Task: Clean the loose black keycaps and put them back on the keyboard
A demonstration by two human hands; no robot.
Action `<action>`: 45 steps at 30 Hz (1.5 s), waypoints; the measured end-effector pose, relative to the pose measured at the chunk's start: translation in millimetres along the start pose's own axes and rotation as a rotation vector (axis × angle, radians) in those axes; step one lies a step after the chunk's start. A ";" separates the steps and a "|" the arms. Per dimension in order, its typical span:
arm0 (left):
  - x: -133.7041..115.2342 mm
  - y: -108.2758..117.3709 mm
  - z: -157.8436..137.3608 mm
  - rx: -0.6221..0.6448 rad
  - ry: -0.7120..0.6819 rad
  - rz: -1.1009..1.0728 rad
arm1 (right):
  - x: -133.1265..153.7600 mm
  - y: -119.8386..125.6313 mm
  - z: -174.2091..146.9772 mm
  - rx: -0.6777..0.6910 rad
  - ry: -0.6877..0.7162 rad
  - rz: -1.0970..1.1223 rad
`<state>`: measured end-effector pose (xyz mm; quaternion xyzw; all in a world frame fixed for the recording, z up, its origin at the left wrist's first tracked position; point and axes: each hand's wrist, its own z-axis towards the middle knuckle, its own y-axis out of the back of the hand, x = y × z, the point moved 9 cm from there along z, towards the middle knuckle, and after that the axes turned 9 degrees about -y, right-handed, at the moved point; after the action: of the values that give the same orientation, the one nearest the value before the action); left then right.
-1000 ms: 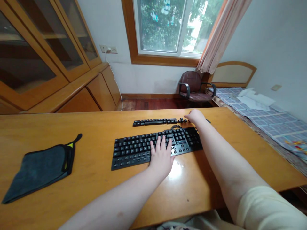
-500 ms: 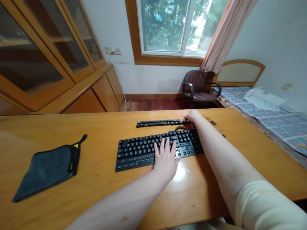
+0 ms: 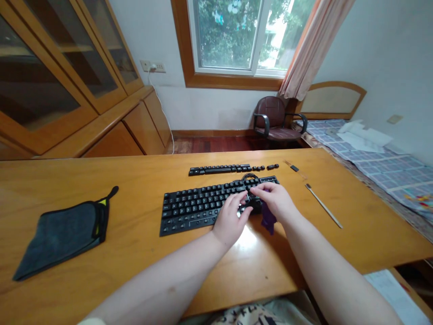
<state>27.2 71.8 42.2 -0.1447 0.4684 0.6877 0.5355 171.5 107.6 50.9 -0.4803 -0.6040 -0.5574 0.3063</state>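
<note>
A black keyboard lies on the wooden table, with bare key places along its near edge. My left hand rests over its right part, thumb apart from the curled fingers. My right hand pinches at the keyboard's right section, close to the left fingertips; what lies between finger and thumb is too small to make out. From beneath the right palm shows a purple thing, its kind unclear. Behind the keyboard are a row of removed keycaps and several loose keycaps.
A folded dark grey cloth lies at left. To the right are a thin brush-like stick and a small black piece. Beyond the table stand a chair, a glass-fronted cabinet and a bed.
My right hand has come back from the keycap row to the keyboard. My left hand has lifted from lying flat to curled fingers. The stick and purple thing now show.
</note>
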 end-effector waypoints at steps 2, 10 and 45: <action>4.8 -2.0 0.9 0.012 0.037 -0.048 | -15.5 -12.5 -4.6 0.041 -0.011 0.030; 22.6 0.2 1.5 -0.047 0.146 -0.134 | -29.6 -33.3 0.7 0.109 -0.005 0.093; 48.1 6.0 -6.4 -0.260 0.372 -0.445 | -19.9 -37.8 -1.2 0.277 0.139 0.335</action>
<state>1.6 95.7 8.1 -0.4341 0.4233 0.5696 0.5549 143.4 104.8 18.8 -0.4877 -0.5639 -0.4423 0.4985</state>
